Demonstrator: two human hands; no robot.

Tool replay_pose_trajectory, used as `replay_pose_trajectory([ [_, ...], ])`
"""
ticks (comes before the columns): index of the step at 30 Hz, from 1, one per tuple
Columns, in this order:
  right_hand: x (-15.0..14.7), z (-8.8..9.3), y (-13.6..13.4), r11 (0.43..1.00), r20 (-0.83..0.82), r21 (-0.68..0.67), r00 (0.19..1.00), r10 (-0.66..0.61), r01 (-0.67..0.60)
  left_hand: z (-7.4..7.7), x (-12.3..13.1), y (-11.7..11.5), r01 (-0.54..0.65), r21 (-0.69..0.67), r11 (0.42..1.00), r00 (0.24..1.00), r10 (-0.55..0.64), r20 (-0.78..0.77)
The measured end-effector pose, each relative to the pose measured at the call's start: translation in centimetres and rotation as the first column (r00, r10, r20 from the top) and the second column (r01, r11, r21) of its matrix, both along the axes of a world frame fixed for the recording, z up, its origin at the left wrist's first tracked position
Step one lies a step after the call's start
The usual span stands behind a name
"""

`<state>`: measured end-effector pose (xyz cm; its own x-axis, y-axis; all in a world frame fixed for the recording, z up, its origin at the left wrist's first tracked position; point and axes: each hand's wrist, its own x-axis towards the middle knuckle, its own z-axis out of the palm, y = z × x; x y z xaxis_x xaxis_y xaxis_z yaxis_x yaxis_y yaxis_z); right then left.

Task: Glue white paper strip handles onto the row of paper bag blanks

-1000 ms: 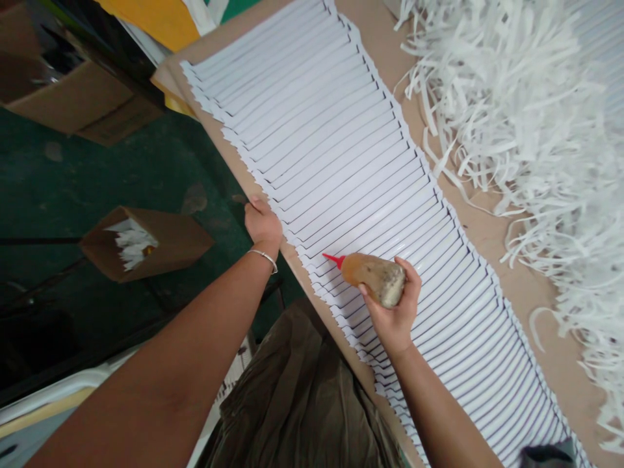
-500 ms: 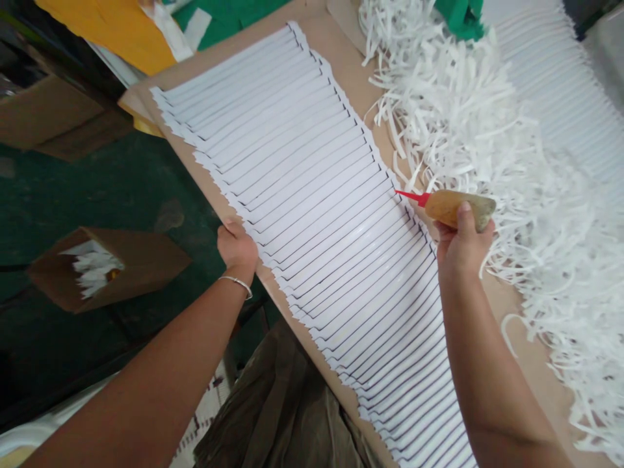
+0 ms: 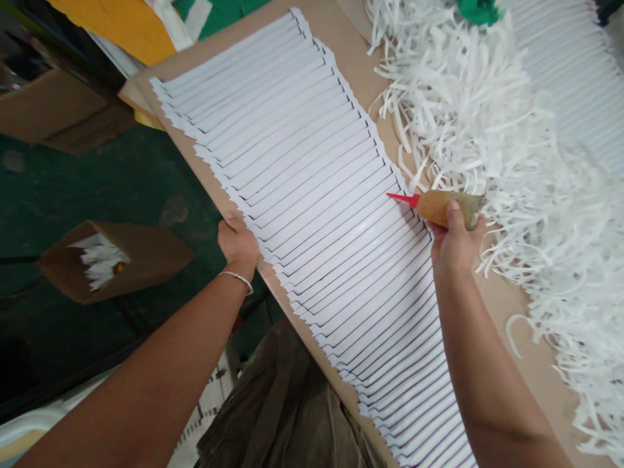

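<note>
My right hand [image 3: 455,237] is closed around a yellowish-brown glue bottle [image 3: 446,207] with a red pointed nozzle. The bottle lies almost level, its tip pointing left over the right part of a long spread of overlapping white paper pieces [image 3: 292,188]. Dark lines run along the overlapped edges of these pieces. Whether the tip touches the paper, I cannot tell. My left hand [image 3: 238,240], with a bangle at the wrist, is curled on the near edge of the brown-covered table [image 3: 214,198], beside the paper's left border. Some of its fingers are hidden.
A heap of white paper strips [image 3: 468,117] covers the table's right side, with more layered white sheets [image 3: 565,58] beyond. Green material [image 3: 480,10] lies on the heap. An open cardboard box [image 3: 151,260] holding white scraps stands on the green floor at left, another box [image 3: 63,110] behind it.
My right hand and the glue bottle have shifted slightly left, bringing the red tip farther over the paper pieces. My left hand stays at the table edge. The camera view has shifted a little.
</note>
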<state>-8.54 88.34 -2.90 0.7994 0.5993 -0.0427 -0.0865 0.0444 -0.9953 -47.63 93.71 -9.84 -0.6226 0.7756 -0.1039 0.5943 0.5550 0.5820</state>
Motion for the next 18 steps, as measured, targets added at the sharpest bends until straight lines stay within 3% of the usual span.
replay_pose_trajectory([
  [11,-5.9,1.1,-4.0,0.996,0.003,-0.066,0.998,0.063,-0.063,-0.4,-0.1,-0.1,-0.016,0.015,1.000,1.000,0.016,0.017],
  [18,-9.6,0.6,-6.8,0.987,0.045,-0.142,0.996,0.083,-0.076,-0.4,0.1,0.0,-0.031,0.013,0.999,0.999,0.030,0.022],
])
